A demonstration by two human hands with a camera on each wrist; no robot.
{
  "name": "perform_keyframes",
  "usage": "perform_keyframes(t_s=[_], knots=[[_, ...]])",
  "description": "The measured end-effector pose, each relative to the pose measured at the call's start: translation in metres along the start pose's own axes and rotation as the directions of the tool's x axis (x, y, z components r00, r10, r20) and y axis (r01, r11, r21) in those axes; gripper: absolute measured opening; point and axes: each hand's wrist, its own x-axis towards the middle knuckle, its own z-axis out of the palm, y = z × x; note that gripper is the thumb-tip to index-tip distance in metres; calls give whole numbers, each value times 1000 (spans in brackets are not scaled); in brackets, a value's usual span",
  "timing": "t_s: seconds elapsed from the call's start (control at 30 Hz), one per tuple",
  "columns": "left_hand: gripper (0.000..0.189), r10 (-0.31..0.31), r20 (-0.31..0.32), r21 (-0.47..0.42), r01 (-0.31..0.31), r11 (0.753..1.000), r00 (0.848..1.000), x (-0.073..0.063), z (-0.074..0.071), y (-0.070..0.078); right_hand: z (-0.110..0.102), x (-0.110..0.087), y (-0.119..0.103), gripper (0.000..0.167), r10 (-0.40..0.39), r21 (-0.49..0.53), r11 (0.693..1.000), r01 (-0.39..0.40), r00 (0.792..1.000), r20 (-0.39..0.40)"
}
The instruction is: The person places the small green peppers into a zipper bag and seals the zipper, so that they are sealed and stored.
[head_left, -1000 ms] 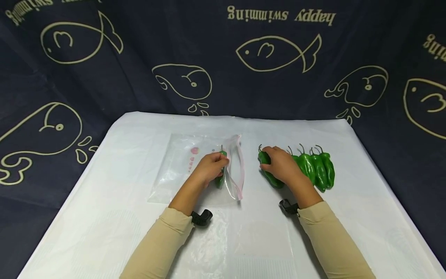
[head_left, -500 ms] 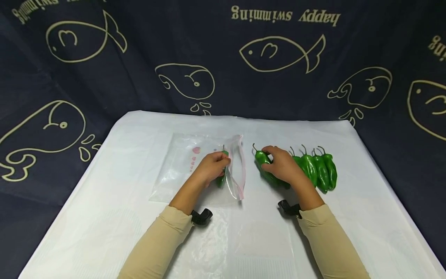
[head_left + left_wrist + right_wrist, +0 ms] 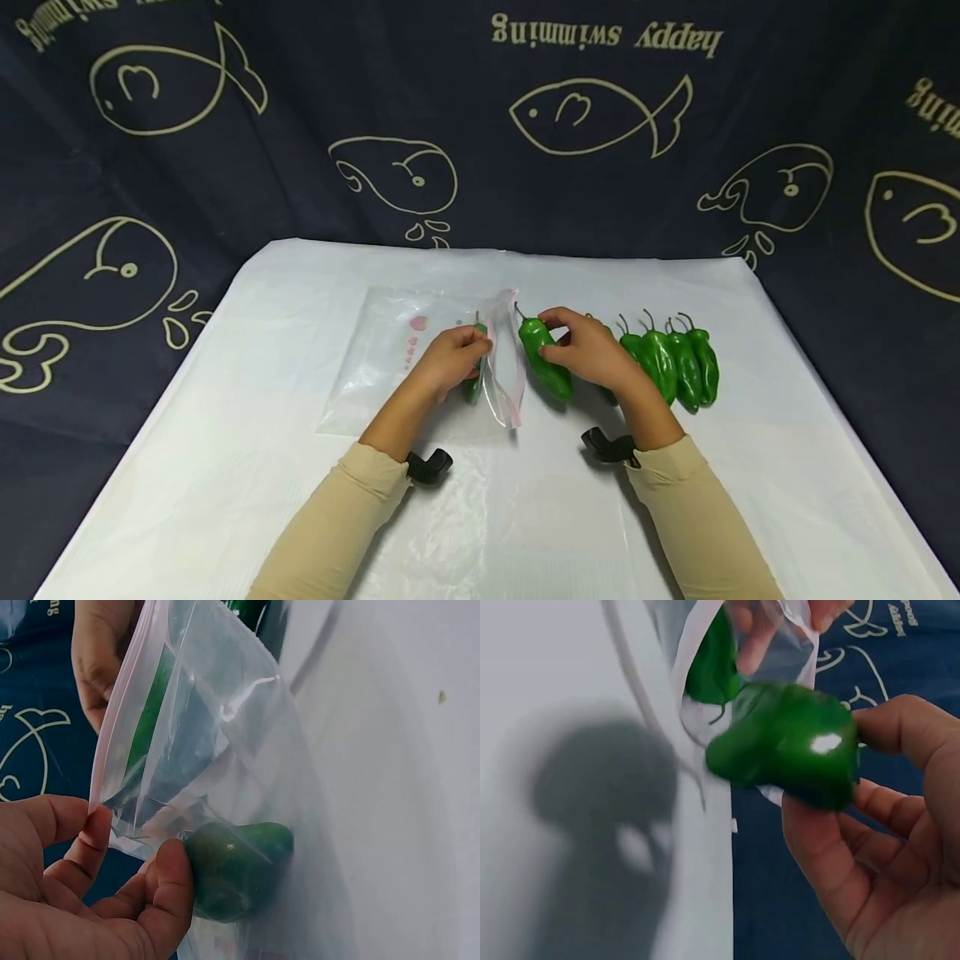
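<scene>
A clear zip bag [image 3: 375,400] with a pink-edged mouth lies on the white-covered table, its opening facing right. My left hand [image 3: 452,360] pinches the bag by its mouth edge, which stands parted. Inside the bag is a green pepper [image 3: 240,870], seen through the plastic close to the left fingertips. My right hand [image 3: 588,346] grips another green pepper [image 3: 547,367] between thumb and fingers, just right of the bag mouth. In the right wrist view, the gripped pepper [image 3: 795,746] appears in front of the mouth, its far end partly out of sight.
Several more green peppers [image 3: 686,367] lie in a row to the right of my right hand, partly hidden by that forearm. A dark fish-patterned cloth [image 3: 480,200] hangs behind the white table cover [image 3: 225,467].
My right hand has moved left with the green pepper, away from the row and up to the bag mouth. The left hand keeps its hold on the bag.
</scene>
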Motion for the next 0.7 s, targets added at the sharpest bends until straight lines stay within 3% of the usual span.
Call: perform_keyframes(t_s=[0.4,0.7], knots=[[18,23,-5,25,-23,999,1000,0,1,0,34,27,-12,47,121,141,983,-113,992,-45],[13,30,1,4,-30,1000,1000,1,2,1,53,31,-12,42,128,49,991,-123,985,-112]])
